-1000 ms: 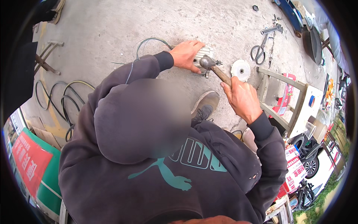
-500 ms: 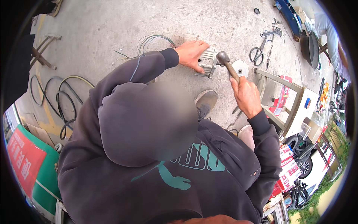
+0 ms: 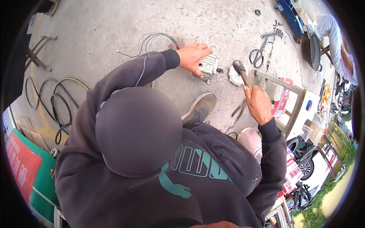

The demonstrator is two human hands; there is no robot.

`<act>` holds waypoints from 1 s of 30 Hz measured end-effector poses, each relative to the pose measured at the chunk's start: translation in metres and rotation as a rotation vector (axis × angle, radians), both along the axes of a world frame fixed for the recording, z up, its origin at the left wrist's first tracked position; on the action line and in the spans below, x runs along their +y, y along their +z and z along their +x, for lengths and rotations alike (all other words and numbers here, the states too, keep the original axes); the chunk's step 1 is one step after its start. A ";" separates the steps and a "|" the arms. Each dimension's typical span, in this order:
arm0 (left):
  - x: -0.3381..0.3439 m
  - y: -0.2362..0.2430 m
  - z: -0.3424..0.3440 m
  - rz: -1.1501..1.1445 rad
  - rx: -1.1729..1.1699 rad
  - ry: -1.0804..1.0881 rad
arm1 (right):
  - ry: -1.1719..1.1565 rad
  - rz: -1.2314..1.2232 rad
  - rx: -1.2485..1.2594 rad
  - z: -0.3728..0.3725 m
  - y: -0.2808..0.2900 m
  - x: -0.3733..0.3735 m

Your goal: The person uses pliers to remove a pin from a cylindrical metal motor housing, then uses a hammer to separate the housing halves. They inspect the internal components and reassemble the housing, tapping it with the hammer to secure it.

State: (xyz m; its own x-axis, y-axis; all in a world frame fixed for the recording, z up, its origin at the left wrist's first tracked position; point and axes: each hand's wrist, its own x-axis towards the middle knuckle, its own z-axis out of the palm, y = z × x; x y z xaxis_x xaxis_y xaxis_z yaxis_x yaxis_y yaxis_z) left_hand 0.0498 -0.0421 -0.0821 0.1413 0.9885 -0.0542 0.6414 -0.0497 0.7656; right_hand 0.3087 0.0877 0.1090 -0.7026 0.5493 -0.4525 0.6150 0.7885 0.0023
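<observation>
My left hand [image 3: 193,59] grips a finned, silver-grey electric motor [image 3: 209,67] on the concrete, fingers over its far side and thumb on the near side. A short dark shaft [image 3: 220,70] sticks out of the motor's right end. Thin wires [image 3: 152,35] curl away to the left beyond my wrist. In my closed right hand [image 3: 258,104] is a hammer [image 3: 246,78] with a wooden handle and rounded metal head. The head is right of the shaft, apart from it, and overlaps in view a round pale metal cover [image 3: 234,78] on the ground.
Scissors [image 3: 257,57] and an adjustable wrench [image 3: 271,34] lie farther right. Pliers [image 3: 238,109] rest below the hammer. A wooden stool frame [image 3: 283,84] stands beside my right forearm. Coiled hose [image 3: 61,98] lies at left. Another person's sleeve [image 3: 330,32] shows at far right.
The hammer head has moved right, away from the motor's shaft end, exposing the shaft. My left hand stays on the motor. The whole view has shifted slightly.
</observation>
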 end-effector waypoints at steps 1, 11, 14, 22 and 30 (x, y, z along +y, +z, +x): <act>-0.007 0.004 -0.002 -0.034 -0.012 0.004 | -0.047 -0.051 0.011 -0.011 0.015 -0.008; 0.002 0.001 0.005 0.018 -0.024 0.010 | -0.059 -0.179 0.038 -0.025 0.001 -0.024; -0.004 -0.003 0.001 0.014 -0.024 -0.017 | -0.035 -0.181 0.111 -0.047 0.033 -0.031; 0.003 0.004 0.009 0.019 -0.009 -0.058 | -0.067 -0.158 0.018 -0.011 -0.002 -0.039; 0.001 0.001 0.002 0.004 0.019 -0.112 | 0.062 -0.240 0.363 -0.035 0.028 -0.054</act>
State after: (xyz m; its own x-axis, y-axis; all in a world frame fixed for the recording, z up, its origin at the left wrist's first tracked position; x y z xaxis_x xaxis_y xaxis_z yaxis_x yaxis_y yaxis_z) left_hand 0.0521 -0.0412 -0.0813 0.2495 0.9669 -0.0542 0.6458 -0.1244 0.7533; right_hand 0.2736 0.0339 0.1366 -0.8677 0.4109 -0.2797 0.4940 0.7757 -0.3929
